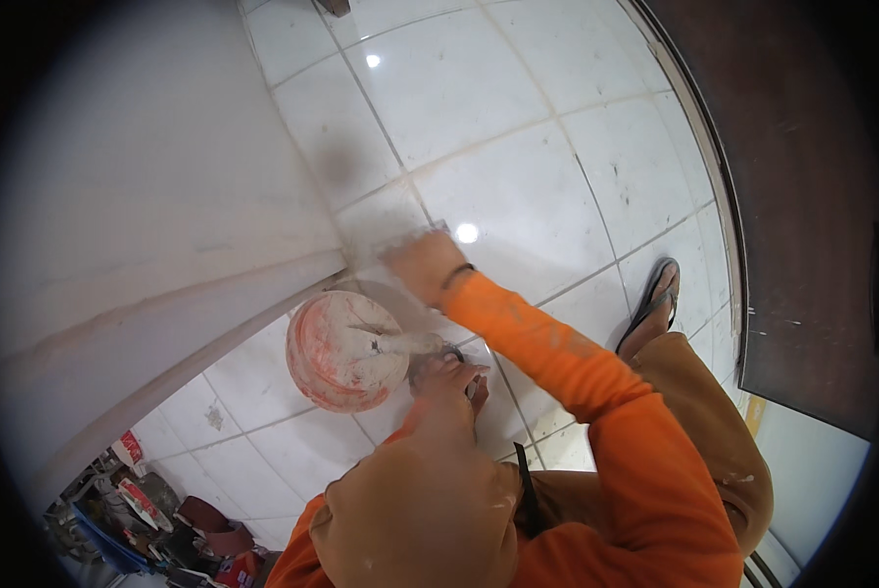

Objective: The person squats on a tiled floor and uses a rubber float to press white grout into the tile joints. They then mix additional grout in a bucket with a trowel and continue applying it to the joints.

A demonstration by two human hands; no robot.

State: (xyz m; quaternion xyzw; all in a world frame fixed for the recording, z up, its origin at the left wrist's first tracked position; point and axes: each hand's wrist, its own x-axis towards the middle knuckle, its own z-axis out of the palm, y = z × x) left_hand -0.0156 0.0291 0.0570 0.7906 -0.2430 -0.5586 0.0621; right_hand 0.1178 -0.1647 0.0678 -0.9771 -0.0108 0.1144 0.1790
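Note:
A round tub (307, 363), white and smeared with reddish paste, stands on the tiled floor beside the pale wall's foot. Over its right side lies a pale, paste-smeared long tool (405, 344). My left hand (446, 380) is at the tool's outer end, fingers curled round it; part of the grip is hidden. Beyond the tub, my right hand (425, 267) reaches low near the wall's corner, a dark band at its wrist. Its fingers are closed and blurred by motion, with a thin, flat edge just past them that I cannot identify.
The pale wall (175, 176) fills the left side. White floor tiles (498, 98) stretch ahead. A dark brown panel (802, 196) stands at the right, near my foot in a flip-flop (652, 302). Assorted items (165, 519) are heaped at lower left.

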